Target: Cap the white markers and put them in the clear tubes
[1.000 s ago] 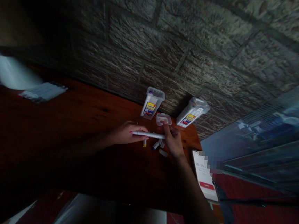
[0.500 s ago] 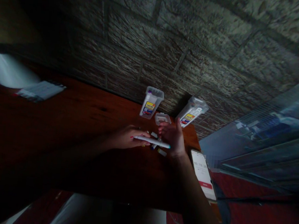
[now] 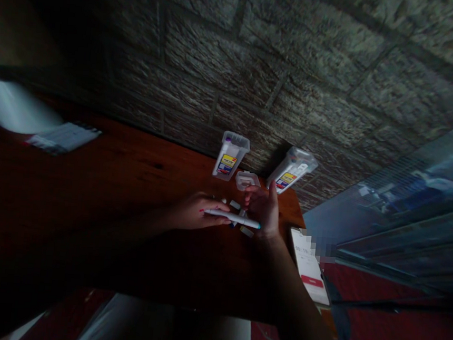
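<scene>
- Centre of the frame: left hand (image 3: 195, 213) clamped on the white pen (image 3: 246, 221); hold firm, angle it steadily.
- Right of centre, beneath the pen: small white pieces (image 3: 235, 204); best to avoid nudging those.
- Further right: right hand (image 3: 263, 210) open, gripping nothing, beside the teal end; touching or not, cannot tell.

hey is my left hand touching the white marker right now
Touching. The head view shows the left hand holding the white marker between its thumb and fingers.
</scene>
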`<state>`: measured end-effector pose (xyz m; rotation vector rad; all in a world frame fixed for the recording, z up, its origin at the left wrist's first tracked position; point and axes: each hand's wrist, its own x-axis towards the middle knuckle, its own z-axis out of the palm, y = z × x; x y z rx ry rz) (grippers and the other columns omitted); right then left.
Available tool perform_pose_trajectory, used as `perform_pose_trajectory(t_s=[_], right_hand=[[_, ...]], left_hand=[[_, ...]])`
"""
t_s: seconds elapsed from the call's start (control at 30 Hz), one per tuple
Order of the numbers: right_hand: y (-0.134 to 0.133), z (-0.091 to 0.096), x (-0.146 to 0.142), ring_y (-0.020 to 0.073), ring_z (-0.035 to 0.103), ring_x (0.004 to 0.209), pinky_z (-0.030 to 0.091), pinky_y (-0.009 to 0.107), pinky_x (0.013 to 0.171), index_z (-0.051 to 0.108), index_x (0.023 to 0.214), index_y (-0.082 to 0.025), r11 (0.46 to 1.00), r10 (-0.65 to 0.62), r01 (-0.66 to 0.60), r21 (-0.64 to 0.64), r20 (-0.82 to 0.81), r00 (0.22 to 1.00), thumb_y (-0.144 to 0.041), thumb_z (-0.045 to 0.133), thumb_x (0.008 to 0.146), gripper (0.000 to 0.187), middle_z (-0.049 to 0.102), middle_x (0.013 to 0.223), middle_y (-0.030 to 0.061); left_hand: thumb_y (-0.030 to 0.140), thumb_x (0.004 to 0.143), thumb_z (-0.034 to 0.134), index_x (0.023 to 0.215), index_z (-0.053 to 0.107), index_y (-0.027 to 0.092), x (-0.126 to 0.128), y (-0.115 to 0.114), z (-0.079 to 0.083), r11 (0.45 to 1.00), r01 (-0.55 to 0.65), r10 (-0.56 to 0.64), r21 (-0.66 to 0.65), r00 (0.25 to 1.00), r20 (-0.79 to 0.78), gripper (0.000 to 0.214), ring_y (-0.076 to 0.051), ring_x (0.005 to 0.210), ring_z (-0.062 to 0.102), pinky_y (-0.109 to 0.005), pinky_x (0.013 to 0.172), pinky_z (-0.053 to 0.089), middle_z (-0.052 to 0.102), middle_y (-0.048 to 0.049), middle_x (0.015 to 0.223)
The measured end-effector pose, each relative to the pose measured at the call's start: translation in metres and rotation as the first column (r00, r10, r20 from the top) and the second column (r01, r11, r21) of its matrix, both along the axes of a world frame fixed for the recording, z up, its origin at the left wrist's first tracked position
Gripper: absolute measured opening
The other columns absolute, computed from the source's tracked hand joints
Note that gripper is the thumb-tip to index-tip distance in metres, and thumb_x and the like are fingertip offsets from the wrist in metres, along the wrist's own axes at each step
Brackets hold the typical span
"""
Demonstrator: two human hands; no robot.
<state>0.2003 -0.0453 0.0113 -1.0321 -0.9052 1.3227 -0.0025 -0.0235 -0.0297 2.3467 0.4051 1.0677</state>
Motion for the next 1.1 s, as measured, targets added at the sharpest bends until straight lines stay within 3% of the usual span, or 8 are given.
perform_pose_trajectory(t_s=[0.37,0.53,0.8,1.1], right_hand=[[-0.0044,-0.0049,-0.0084,0.0096,0.045,0.045,0.034,0.023,0.044,0.068,0.065,-0.019,0.999,-0.031,0.031,0.026,-0.021,0.999,-0.080,0.055,0.077,0.063,0.051,0.050,-0.0016],[-0.0062,-0.0039,-0.0076,0.0102,0.047,0.047,0.036,0.024,0.045,0.067,0.064,-0.019,0.999,0.012,-0.012,0.031,0.025,1.000,-0.083,0.051,0.077,0.067,0.053,0.052,-0.0005],[-0.0069,-0.0065,-0.0077,0.0115,0.047,0.048,0.037,0.025,0.047,0.060,0.060,-0.021,0.999,-0.022,0.019,0.035,0.089,0.996,-0.090,0.046,0.073,0.072,0.055,0.053,0.0003],[-0.0099,-0.0049,-0.0104,0.0121,0.048,0.049,0.037,0.027,0.050,0.051,0.056,-0.022,0.996,-0.058,0.045,0.077,0.173,0.983,-0.082,0.041,0.083,0.066,0.053,0.053,0.0004]], left_hand=[[0.034,0.094,0.065,0.102,0.075,0.019,-0.0029,-0.0008,-0.0028,1.000,0.001,0.002,0.027,0.997,-0.082,0.020,-0.014,0.078,0.072,-0.022,0.071,0.051,0.079,-0.0035,0.094],[0.034,0.094,0.065,0.105,0.074,0.020,-0.0035,-0.0024,-0.0037,0.998,0.003,0.001,0.055,0.997,-0.072,0.021,-0.014,0.078,0.072,-0.021,0.070,0.052,0.078,-0.0033,0.095],[0.035,0.093,0.066,0.103,0.076,0.020,-0.0035,-0.0064,-0.0017,0.999,-0.024,0.027,0.044,0.998,-0.063,0.021,-0.014,0.074,0.071,-0.022,0.069,0.054,0.077,-0.0032,0.090],[0.038,0.093,0.065,0.103,0.075,0.017,-0.0045,-0.0069,-0.0027,0.985,-0.057,0.060,0.164,0.998,-0.016,0.025,-0.014,0.072,0.072,-0.022,0.067,0.055,0.077,-0.0047,0.088]])
